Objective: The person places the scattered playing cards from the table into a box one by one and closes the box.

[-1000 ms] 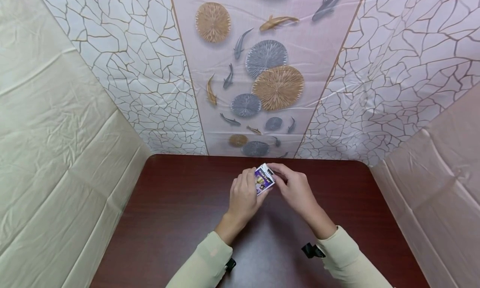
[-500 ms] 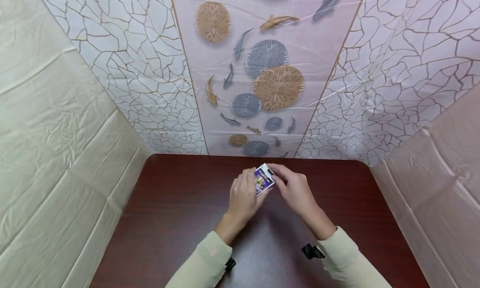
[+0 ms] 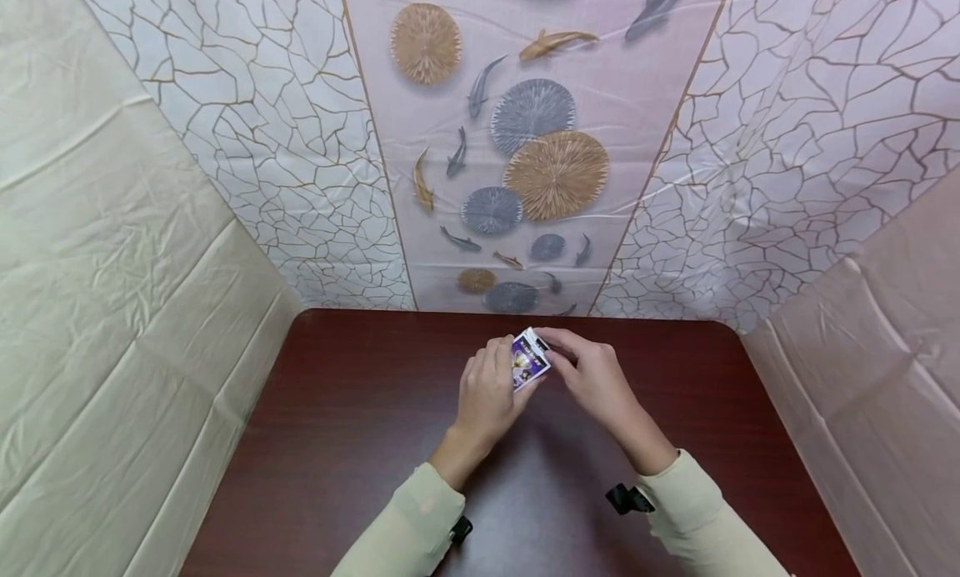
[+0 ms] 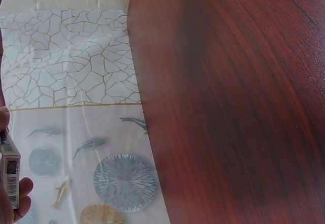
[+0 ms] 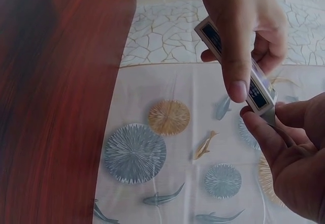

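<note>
A small purple-and-white card box (image 3: 529, 360) with a cartoon print is held over the table. My left hand (image 3: 483, 393) grips it from the left, the thumb along one narrow side in the right wrist view. At the box's far end, my right hand (image 3: 596, 385) has thumb and forefinger on the end flap (image 5: 269, 116), which stands out from the box. The right wrist view shows this pinch at the lower right, with the rest of that hand's fingers curled below. At the left wrist view's edge, the box's narrow side (image 4: 11, 176) shows a barcode.
The dark red wooden table (image 3: 337, 444) spreads below both arms. Behind it hangs a cloth (image 3: 450, 243) printed with fish and round shapes. Beige padded walls (image 3: 150, 310) close off both sides. Small black devices (image 3: 628, 499) are strapped at the sleeves.
My right hand and sleeve have shifted very slightly up and to the right. The box has tilted a little, while my left hand keeps its hold in the same place.
</note>
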Demonstrator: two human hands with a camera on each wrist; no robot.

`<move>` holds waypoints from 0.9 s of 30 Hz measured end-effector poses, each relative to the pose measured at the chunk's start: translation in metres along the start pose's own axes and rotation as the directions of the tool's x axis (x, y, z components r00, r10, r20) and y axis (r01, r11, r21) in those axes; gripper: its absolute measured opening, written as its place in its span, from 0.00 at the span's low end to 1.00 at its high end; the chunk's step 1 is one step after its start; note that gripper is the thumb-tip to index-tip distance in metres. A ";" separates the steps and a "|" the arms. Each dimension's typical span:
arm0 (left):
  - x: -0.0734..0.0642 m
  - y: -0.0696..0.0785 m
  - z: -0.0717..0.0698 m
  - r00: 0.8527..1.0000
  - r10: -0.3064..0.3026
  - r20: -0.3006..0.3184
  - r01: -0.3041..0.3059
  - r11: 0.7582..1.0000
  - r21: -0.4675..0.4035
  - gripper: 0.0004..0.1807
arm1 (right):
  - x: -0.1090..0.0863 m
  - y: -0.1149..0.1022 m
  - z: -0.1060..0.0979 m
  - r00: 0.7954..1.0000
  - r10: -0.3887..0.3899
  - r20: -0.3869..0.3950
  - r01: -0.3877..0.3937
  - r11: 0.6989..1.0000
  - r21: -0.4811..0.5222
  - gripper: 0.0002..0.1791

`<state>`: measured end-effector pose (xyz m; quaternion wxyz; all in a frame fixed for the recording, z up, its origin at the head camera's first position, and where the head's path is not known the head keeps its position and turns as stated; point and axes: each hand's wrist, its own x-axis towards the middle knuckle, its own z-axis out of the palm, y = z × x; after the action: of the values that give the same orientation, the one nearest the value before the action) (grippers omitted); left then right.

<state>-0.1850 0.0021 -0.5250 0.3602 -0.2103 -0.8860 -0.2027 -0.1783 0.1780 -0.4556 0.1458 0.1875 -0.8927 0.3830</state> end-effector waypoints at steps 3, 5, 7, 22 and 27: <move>0.000 0.000 0.000 1.000 0.006 0.005 -0.006 1.000 0.014 0.42 | 0.001 0.001 0.000 1.000 -0.001 0.002 0.001 1.000 0.005 0.20; 0.000 0.000 0.000 1.000 0.009 0.003 -0.009 1.000 0.020 0.42 | 0.001 0.001 0.000 1.000 0.006 0.003 -0.006 1.000 0.012 0.19; 0.000 -0.001 0.000 1.000 0.011 -0.006 -0.011 1.000 0.024 0.42 | 0.001 0.000 0.000 1.000 0.014 0.006 -0.014 1.000 0.022 0.19; 0.000 -0.001 -0.001 1.000 0.021 0.005 -0.021 0.998 0.056 0.43 | 0.003 -0.002 -0.002 1.000 -0.008 0.014 0.008 1.000 -0.007 0.19; 0.000 -0.001 -0.001 1.000 0.030 -0.006 -0.029 0.997 0.068 0.43 | 0.004 -0.002 -0.001 1.000 0.009 0.012 -0.010 1.000 0.012 0.18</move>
<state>-0.1849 0.0007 -0.5250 0.3729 -0.2103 -0.8880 -0.1680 -0.1811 0.1765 -0.4519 0.1373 0.1865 -0.8921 0.3881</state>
